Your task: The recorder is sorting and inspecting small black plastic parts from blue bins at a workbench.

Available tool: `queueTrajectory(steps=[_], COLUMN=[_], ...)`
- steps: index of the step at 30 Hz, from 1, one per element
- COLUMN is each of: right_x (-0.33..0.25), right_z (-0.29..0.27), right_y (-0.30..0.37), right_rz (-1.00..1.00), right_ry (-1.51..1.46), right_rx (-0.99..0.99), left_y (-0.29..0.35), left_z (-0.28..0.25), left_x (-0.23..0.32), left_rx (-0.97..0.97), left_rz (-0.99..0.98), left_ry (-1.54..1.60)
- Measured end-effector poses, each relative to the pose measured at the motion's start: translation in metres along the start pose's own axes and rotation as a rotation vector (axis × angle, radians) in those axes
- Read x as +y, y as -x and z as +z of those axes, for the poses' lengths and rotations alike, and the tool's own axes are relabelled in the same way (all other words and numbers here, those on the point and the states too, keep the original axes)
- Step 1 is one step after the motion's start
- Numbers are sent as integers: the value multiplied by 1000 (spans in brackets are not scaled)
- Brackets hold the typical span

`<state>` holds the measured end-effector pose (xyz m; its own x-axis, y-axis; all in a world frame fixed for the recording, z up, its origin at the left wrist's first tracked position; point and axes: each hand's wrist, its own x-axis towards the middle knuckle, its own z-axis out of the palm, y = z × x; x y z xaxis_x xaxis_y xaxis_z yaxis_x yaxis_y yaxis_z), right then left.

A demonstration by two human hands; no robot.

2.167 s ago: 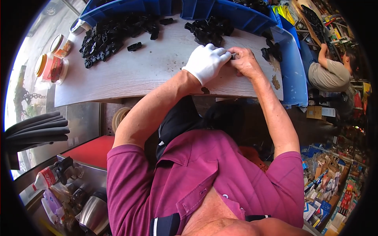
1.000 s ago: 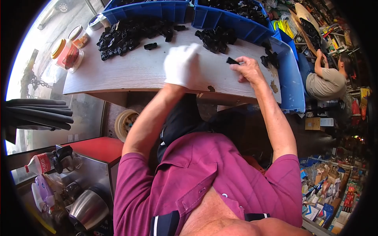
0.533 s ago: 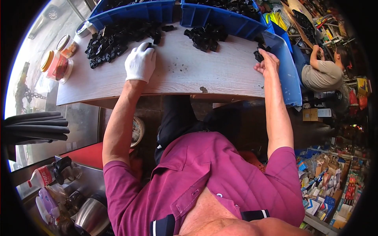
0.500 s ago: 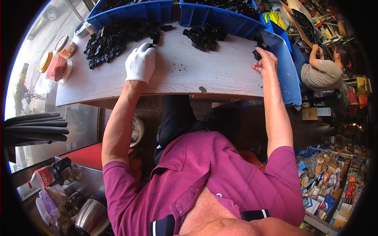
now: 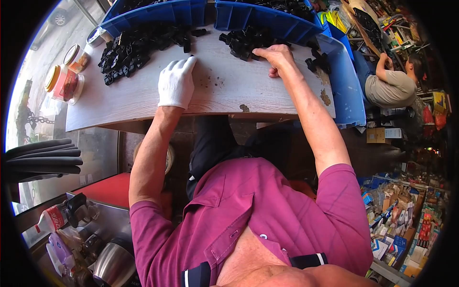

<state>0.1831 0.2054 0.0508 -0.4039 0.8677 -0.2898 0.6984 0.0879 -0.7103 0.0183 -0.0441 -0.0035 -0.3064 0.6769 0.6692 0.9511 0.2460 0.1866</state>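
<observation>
On the pale wood-grain table (image 5: 143,103), my left hand (image 5: 176,85), in a white knitted glove, has its fingers drawn together. Whatever its fingertips hold, if anything, is too small to make out. Just beyond them lies a single black plastic part (image 5: 186,45) at the edge of a large heap of black plastic parts (image 5: 125,56). My bare right hand (image 5: 280,60) reaches over a smaller heap of black parts (image 5: 243,43), the index finger stretched to its near edge and the thumb apart. A few more black parts (image 5: 319,63) lie to its right.
Blue bins (image 5: 158,20) full of black parts line the table's far edge, and a blue tray (image 5: 348,91) stands along the right. Two lidded jars (image 5: 71,86) sit at the left. Another person (image 5: 392,88) sits beyond the right side, near crowded shelves.
My right hand has moved left from the parts by the blue tray to the smaller heap, leaving black parts behind. My left hand has shifted slightly right and nearer to me.
</observation>
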Motion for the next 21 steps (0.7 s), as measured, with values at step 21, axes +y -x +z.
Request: queueTrajectory(steps=[21], right_x=[10], right_z=[6], right_y=[-3], right_rz=[-49], right_ry=[15], right_rx=[26], left_y=[-21], left_z=[8], left_x=[18], left_rx=[-177], left_rz=[-189], left_ry=[79])
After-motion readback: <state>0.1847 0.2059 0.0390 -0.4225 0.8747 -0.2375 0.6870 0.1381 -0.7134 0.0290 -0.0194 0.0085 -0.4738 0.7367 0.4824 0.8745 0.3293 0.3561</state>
